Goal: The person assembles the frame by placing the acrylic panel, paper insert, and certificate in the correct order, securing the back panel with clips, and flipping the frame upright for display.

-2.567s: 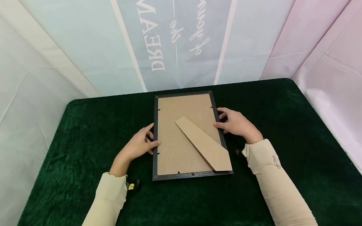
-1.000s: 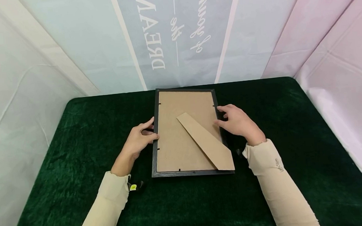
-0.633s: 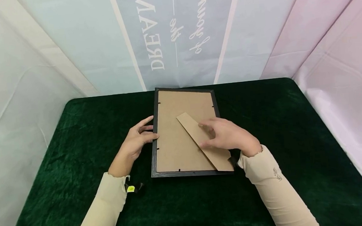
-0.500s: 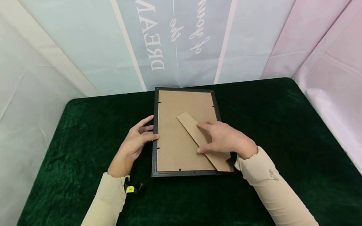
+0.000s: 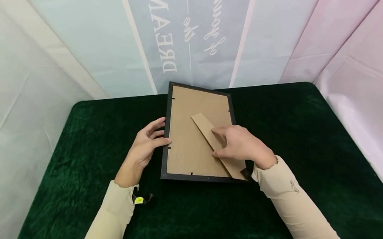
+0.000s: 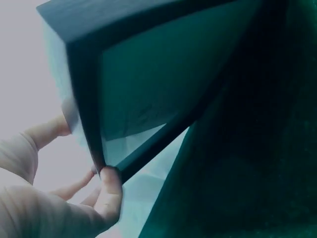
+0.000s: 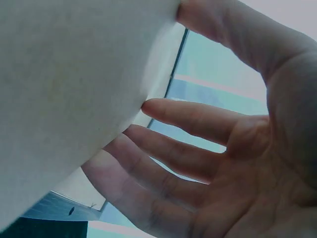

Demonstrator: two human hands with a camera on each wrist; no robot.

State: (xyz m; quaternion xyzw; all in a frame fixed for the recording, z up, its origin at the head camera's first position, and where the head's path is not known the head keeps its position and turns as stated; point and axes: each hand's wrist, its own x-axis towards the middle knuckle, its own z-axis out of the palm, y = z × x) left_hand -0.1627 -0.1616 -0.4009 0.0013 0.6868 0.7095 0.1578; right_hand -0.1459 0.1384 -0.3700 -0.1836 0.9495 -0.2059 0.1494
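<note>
A black-edged picture frame with a tan backing board is seen from behind, its left side raised off the green cloth and its lower right corner low. My left hand grips the left edge, thumb on the back and fingers beyond. The left wrist view shows the frame's dark glossy front and border above that hand. Across the board slants a tapered support leg. My right hand holds this leg by its two long edges, thumb on one side, fingers on the other; the right wrist view has the leg large.
Dark green velvet cloth covers the table. Behind it hangs a pale blue banner with mirrored lettering, and white and pink fabric encloses the sides. A wrist device with a yellow label hangs below the left cuff.
The left side of the picture frame has risen and the frame has tilted. My right hand has left the frame's right edge and taken hold of the support leg.
</note>
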